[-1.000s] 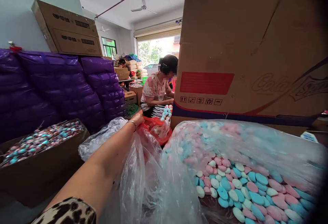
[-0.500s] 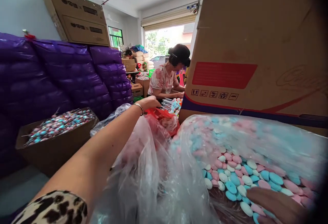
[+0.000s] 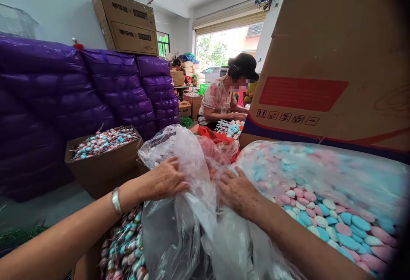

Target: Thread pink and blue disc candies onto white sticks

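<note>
My left hand [image 3: 163,180] pinches the crumpled clear plastic bag [image 3: 195,156] in front of me, a silvery bracelet on its wrist. On the same bag's right side lies my right hand [image 3: 237,190], its fingers curled into the plastic, fingertips partly hidden. Just beyond is a red plastic bag [image 3: 216,135]. Right of my right hand, an opened clear bag holds many pink, blue and white egg-shaped pieces [image 3: 344,228]. Below my left forearm, a carton contains bundled pink, blue and white pieces [image 3: 128,246], partly covered by the clear plastic.
A large printed carton [image 3: 304,58] rises at the right. Purple wrapped bales [image 3: 112,83] line the left wall, with a carton [image 3: 128,24] on top. An open box [image 3: 102,160] of small beaded sticks stands left. Across from me sits a co-worker [image 3: 219,100]; another person is farther back.
My left arm has drawn back from the red bag to the clear plastic. My right hand has left the egg-shaped pieces and come onto the plastic. The view has turned slightly left.
</note>
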Motion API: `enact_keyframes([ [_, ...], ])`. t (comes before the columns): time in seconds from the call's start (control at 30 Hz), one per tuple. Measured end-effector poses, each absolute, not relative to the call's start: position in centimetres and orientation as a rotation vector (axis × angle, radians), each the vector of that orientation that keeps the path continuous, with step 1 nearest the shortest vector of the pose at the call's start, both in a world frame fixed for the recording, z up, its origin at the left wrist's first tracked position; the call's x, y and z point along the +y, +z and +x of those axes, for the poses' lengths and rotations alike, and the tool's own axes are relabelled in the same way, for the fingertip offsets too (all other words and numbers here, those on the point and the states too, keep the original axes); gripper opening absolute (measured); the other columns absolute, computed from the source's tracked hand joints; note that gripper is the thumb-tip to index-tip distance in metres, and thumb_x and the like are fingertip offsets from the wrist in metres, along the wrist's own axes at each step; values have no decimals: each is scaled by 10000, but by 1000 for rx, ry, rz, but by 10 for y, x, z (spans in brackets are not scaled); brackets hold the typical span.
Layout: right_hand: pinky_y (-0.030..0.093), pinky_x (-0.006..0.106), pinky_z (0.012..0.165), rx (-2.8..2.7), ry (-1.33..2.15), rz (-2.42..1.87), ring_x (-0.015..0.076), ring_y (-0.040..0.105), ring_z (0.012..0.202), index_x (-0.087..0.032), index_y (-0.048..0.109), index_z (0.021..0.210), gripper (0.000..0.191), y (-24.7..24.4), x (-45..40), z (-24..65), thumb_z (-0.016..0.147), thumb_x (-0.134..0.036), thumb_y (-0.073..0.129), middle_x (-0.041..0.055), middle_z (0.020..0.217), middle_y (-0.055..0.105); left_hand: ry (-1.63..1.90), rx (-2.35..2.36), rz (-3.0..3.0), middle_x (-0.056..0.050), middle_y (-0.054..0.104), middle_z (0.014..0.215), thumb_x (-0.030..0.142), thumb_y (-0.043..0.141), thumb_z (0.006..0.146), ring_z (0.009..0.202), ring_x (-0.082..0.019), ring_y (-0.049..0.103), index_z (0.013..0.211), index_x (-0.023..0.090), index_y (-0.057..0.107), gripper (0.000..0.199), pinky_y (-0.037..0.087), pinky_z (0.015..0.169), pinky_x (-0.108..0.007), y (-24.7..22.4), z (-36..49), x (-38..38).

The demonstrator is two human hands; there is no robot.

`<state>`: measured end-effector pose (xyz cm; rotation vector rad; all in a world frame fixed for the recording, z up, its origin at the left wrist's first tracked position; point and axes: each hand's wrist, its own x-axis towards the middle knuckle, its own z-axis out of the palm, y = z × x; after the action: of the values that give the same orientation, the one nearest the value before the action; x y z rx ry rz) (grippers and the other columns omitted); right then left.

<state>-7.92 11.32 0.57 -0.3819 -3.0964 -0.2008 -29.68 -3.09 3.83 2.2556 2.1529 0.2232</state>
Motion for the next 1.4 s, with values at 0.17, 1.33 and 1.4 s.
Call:
enact_keyframes([
  [0.17, 318, 531, 1023, -3095, -328, -627, 302, 529, 1177, -142, 667, 1084, 287, 16, 153, -73, 881, -98, 468, 147, 1204, 653, 127, 2508, 1841, -107, 628, 594, 260, 488, 872, 728, -309, 636, 573, 182, 589, 325, 422, 858, -490, 5, -336, -64],
  [1.33, 467, 284, 706, -2929, -434, -1058, 225, 622, 925, -129, 627, 1108, 300, 22, 145, -74, 907, -79, 410, 135, 1083, 637, 821, 2817, 1374, -73, 662, 970, 278, 491, 848, 847, -219, 665, 1086, 188, 525, 257, 511, 717, -299, -21, -294, -98],
  [1.4, 465, 273, 699, -2970, -397, -995, 215, 635, 910, -136, 629, 1112, 310, 14, 139, -82, 912, -70, 401, 122, 1052, 662, 1296, 2865, 1591, -147, 601, 1170, 386, 537, 849, 1060, -278, 618, 1225, 164, 460, 443, 512, 854, -371, -1, -291, -81],
])
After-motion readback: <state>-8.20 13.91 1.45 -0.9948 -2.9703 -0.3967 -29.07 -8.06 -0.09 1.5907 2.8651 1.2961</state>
